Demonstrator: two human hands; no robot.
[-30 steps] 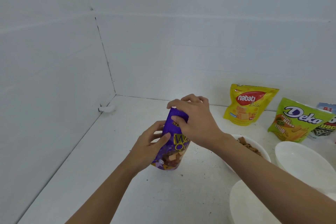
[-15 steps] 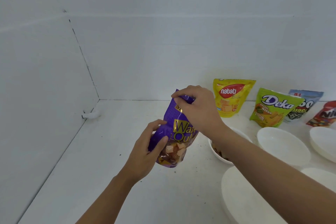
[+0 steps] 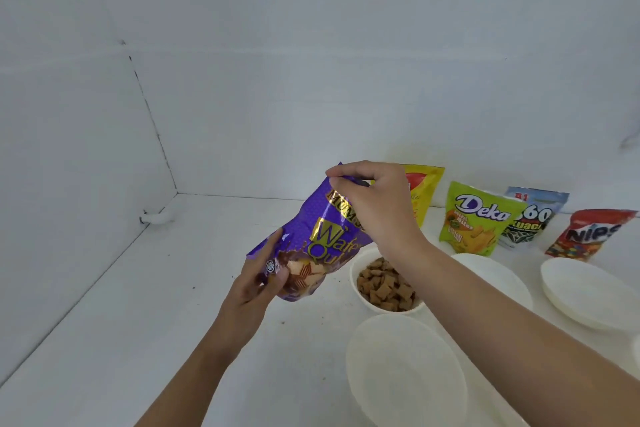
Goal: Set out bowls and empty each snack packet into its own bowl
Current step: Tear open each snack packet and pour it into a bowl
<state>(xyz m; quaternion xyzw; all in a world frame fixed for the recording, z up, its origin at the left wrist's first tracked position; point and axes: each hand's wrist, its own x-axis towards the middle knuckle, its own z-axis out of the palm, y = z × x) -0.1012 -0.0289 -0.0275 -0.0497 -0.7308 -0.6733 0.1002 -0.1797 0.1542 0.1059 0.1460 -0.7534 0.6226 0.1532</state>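
The purple packet (image 3: 311, 239) is held clear of the table (image 3: 166, 288) near mid-frame, tilted with its top toward 1 o'clock. The left hand (image 3: 256, 284) grips its lower corner at 7 o'clock, with the thumb on the front and the fingers curled behind. The right hand (image 3: 374, 204) pinches the top edge between thumb and forefinger, the other fingers curled beside them. Whether the top is open cannot be told. At 4 o'clock from the packet, just beside its lower end, stands a white bowl (image 3: 354, 279) filled with small brown pillow-shaped pieces (image 3: 381, 284); the right forearm crosses over its far side. At 5 o'clock from that bowl, nearer the camera, is a second bowl (image 3: 405, 374) with nothing in it. A third bowl (image 3: 491, 274) shows at 3 o'clock, partly behind the forearm, and a fourth (image 3: 588, 291) lies further right; both look bare inside. Along the back wall from 1 to 3 o'clock stand four packets: yellow (image 3: 427, 191), half hidden by the right hand, green Deka (image 3: 474, 218), blue (image 3: 533, 215), and red Nips (image 3: 588, 236). Dark crumbs dot the table around the filled bowl.
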